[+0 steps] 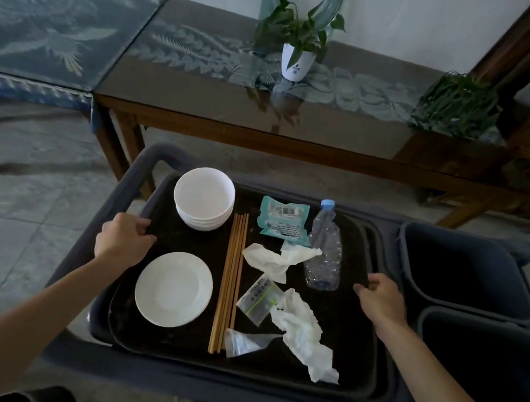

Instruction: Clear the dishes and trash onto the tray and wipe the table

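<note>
A black tray (346, 362) lies on a grey cart below me. My left hand (123, 239) grips its left rim and my right hand (380, 300) grips its right rim. On the tray are a stack of white bowls (204, 197), a white plate (173, 288), several wooden chopsticks (229, 281), a crushed clear plastic bottle (325, 246), a teal wrapper (283, 217), crumpled white tissues (301, 335) and clear plastic packets (257, 297).
The grey cart (141, 163) has two dark bins (462, 266) on its right side. Behind it stands a glass-topped wooden table (204, 90) with a potted plant (297, 57) and a second leafy plant (457, 103). A blue-clothed table (39, 26) is at far left.
</note>
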{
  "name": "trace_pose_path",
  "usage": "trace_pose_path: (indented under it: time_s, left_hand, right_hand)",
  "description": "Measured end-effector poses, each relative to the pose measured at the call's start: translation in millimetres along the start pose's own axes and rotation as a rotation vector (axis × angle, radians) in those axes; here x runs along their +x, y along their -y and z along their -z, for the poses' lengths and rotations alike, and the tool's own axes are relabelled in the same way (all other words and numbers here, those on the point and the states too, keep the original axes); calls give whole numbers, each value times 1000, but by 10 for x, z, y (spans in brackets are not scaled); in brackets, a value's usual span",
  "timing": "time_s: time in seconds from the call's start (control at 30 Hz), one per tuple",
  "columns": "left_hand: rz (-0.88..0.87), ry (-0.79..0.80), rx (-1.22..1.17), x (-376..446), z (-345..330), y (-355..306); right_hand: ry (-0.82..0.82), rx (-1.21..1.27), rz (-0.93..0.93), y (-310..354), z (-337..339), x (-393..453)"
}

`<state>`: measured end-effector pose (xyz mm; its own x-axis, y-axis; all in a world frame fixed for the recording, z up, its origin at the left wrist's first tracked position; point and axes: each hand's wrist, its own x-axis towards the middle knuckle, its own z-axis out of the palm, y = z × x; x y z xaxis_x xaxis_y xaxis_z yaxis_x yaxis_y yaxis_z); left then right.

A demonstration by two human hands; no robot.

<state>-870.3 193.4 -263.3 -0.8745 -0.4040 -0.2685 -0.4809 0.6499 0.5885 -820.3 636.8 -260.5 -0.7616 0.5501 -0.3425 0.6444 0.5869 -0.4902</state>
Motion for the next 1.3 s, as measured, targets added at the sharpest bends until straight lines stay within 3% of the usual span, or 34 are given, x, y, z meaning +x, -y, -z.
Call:
trace_pose_path:
  time_s: [0.53, 0.67, 0.77, 1.03, 1.1, 1.17, 1.3]
  left_hand:
    - [139, -88, -89, 19, -112, -122]
    - [399, 45, -497, 92, -16, -116]
    - [427, 195, -659, 15, 68, -183]
    - [203, 360, -422, -164, 48, -220]
    - [166, 348, -350, 23, -125, 55]
    - [107, 317, -248, -183, -65, -115]
    - [-207, 168, 249, -568, 17, -459]
  right_hand:
    - [49, -119, 43, 12, 60, 129]
    - [102, 324, -152, -16, 110, 168]
    - [248, 604, -306, 12, 238, 170]
    - [329, 648, -280, 75, 332, 67]
    - [313, 611, -240, 124, 384, 8]
    - [311, 580, -190, 180, 454, -34]
    - [307, 592, -96, 241, 642, -135]
